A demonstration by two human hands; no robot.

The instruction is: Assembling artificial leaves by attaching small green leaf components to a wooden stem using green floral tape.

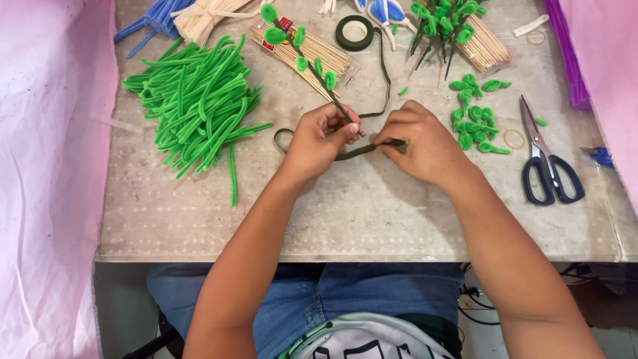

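Left hand (pixel 319 139) pinches a thin dark stick stem with green pipe-cleaner leaves (pixel 312 63), slanting far-left over the table (pixel 372 213). Right hand (pixel 422 143) pinches dark green floral tape (pixel 355 152) just beside it; blue-handled scissors (pixel 548 163) lie right.

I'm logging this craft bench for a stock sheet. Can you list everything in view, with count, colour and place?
pipe cleaners: a big pile, green, table left
leaf stem: one, green leaves on a dark stick, held by the left hand
tape strip: one, dark green, between both hands
tape roll: one, dark green, top centre
wooden sticks: bundle, tan, under the stem
finished stems: a bunch, green, top right of centre
loose leaves: small heap, green, right of the hands
scissors: one pair, dark blue handles, table right
rubber band: one, yellowish, beside the scissors
table: one, grey
left hand: pinches the stem
right hand: pinches the tape
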